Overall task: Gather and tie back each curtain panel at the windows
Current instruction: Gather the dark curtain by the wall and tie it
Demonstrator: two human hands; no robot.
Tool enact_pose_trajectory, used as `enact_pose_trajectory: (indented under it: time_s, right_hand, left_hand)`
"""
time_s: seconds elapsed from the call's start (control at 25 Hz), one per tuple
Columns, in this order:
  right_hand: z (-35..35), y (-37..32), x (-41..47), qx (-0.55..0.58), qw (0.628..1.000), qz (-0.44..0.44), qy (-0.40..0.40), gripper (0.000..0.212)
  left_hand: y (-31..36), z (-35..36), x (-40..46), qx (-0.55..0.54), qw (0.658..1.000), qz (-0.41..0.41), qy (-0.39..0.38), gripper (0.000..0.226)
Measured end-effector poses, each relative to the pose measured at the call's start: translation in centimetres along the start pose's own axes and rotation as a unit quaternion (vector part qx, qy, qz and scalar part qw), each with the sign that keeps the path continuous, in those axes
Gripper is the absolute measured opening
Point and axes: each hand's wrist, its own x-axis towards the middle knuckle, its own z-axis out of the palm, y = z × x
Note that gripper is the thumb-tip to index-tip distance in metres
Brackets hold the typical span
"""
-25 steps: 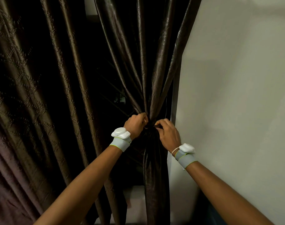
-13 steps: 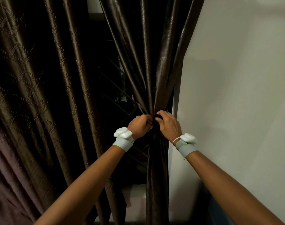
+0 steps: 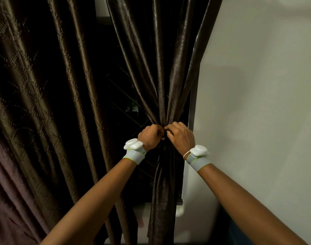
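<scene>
— Curtain panel (image 3: pixel 161 71) first: where is it?

— Bunched into a narrow waist right beside the pale wall (image 3: pixel 257 103); the folds fan out above my hands and hang straight below them; it's dark brown and glossy.

— And your hands?

— My left hand (image 3: pixel 150 137) has its fingers curled tight into the gathered fabric; my right hand (image 3: pixel 181 137) is curled too, fingertips pinching at the same spot; the two nearly touch; whether a tie is between them, I can't tell.

— Anything else?

— Another curtain (image 3: pixel 45 103) hangs loose on the left; dark window (image 3: pixel 122 96) shows between the two; white bands sit on both my wrists.
</scene>
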Motion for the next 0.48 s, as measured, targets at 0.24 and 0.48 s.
enact_pose_trajectory:
  time_s: [0.24,0.48]
  right_hand:
    - [-0.2,1.2,-0.4,0.038,0.993,-0.058,-0.092,0.038]
    - [0.0,1.2,-0.8,-0.011,0.991,-0.034,-0.127,0.047]
  left_hand:
    - [-1.2,-0.1,0.4,-0.005,1.000,0.006,0.016,0.015]
    - [0.4,-0.4,-0.4,0.096,0.993,0.030,0.064,0.019]
